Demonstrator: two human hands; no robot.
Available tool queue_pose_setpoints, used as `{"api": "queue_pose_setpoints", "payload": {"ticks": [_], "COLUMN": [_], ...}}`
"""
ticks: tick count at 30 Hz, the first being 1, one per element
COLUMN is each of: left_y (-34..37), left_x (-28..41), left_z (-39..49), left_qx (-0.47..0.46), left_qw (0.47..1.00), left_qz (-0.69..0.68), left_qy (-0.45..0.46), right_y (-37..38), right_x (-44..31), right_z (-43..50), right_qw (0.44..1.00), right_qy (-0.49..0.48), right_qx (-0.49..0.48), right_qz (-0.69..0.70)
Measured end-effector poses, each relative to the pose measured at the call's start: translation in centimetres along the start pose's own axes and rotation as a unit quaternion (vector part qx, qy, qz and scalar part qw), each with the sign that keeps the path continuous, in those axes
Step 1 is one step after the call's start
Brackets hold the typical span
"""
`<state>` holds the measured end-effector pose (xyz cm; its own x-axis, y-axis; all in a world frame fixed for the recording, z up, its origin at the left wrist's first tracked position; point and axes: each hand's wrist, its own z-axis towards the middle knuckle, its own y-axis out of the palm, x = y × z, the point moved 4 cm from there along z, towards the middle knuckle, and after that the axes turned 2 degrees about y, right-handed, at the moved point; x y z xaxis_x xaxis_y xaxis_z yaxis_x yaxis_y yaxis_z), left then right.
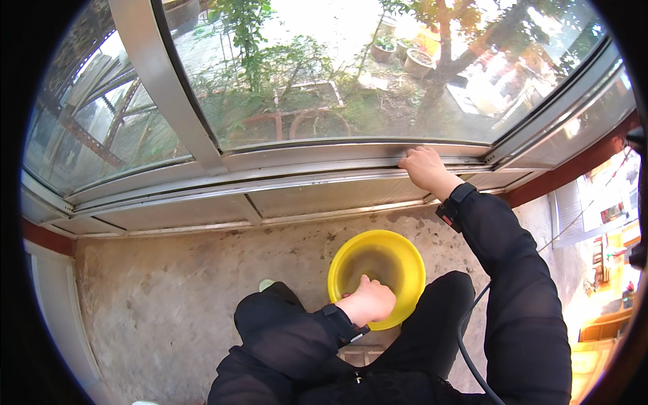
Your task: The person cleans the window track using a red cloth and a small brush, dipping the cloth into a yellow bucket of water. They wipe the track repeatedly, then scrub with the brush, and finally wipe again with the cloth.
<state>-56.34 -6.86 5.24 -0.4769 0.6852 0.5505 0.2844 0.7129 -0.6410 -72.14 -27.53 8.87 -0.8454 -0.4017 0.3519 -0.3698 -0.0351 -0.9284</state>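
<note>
A yellow plastic basin with murky water stands on the floor between my knees. My left hand is over the near part of the basin, its fingers pointing inward; a small reddish bit shows beside it, and whether it holds anything cannot be told. Farther up, my right hand rests at the lower metal rail of the sliding window frame, with its fingers curled against the rail. What lies under those fingers is hidden. Above the rail is the large glass pane, smudged in places.
Metal panels run below the window down to the concrete floor. A dark cable hangs beside my right arm. Part of a small stool or rack shows between my legs. Plants and pots are outside the glass.
</note>
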Motion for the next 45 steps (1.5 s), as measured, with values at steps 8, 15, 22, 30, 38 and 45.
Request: {"api": "queue_pose_setpoints", "payload": {"ticks": [8, 15, 22, 30, 38, 45], "left_y": [0.5, 0.7, 0.4, 1.3, 4.6, 12.7], "left_x": [-0.2, -0.7, -1.7, -3.4, -7.5, -11.3], "left_z": [1.4, 2.4, 3.8, 6.2, 7.2, 10.4], "left_qx": [0.008, 0.011, 0.004, -0.012, -0.036, 0.069], "left_qw": [0.999, 0.998, 0.995, 0.992, 0.986, 0.973], "left_qz": [0.032, 0.052, 0.084, 0.087, 0.000, -0.143], "left_qy": [-0.005, -0.019, -0.054, -0.094, -0.165, -0.170], "right_y": [0.5, 2.5, 9.2, 16.4, 25.0, 33.7], "right_x": [5.8, 9.8, 10.1, 12.3, 0.0, -13.2], "right_z": [-5.2, -12.2, -20.3, -28.5, -25.3, -24.5], "right_qw": [0.987, 0.866, 0.342, 0.393, 0.544, 0.645], "right_qy": [0.037, 0.261, 0.397, 0.605, 0.512, 0.474], "right_qx": [0.151, 0.302, 0.246, 0.273, 0.054, -0.194], "right_qz": [-0.038, 0.300, 0.815, 0.636, 0.663, 0.567]}}
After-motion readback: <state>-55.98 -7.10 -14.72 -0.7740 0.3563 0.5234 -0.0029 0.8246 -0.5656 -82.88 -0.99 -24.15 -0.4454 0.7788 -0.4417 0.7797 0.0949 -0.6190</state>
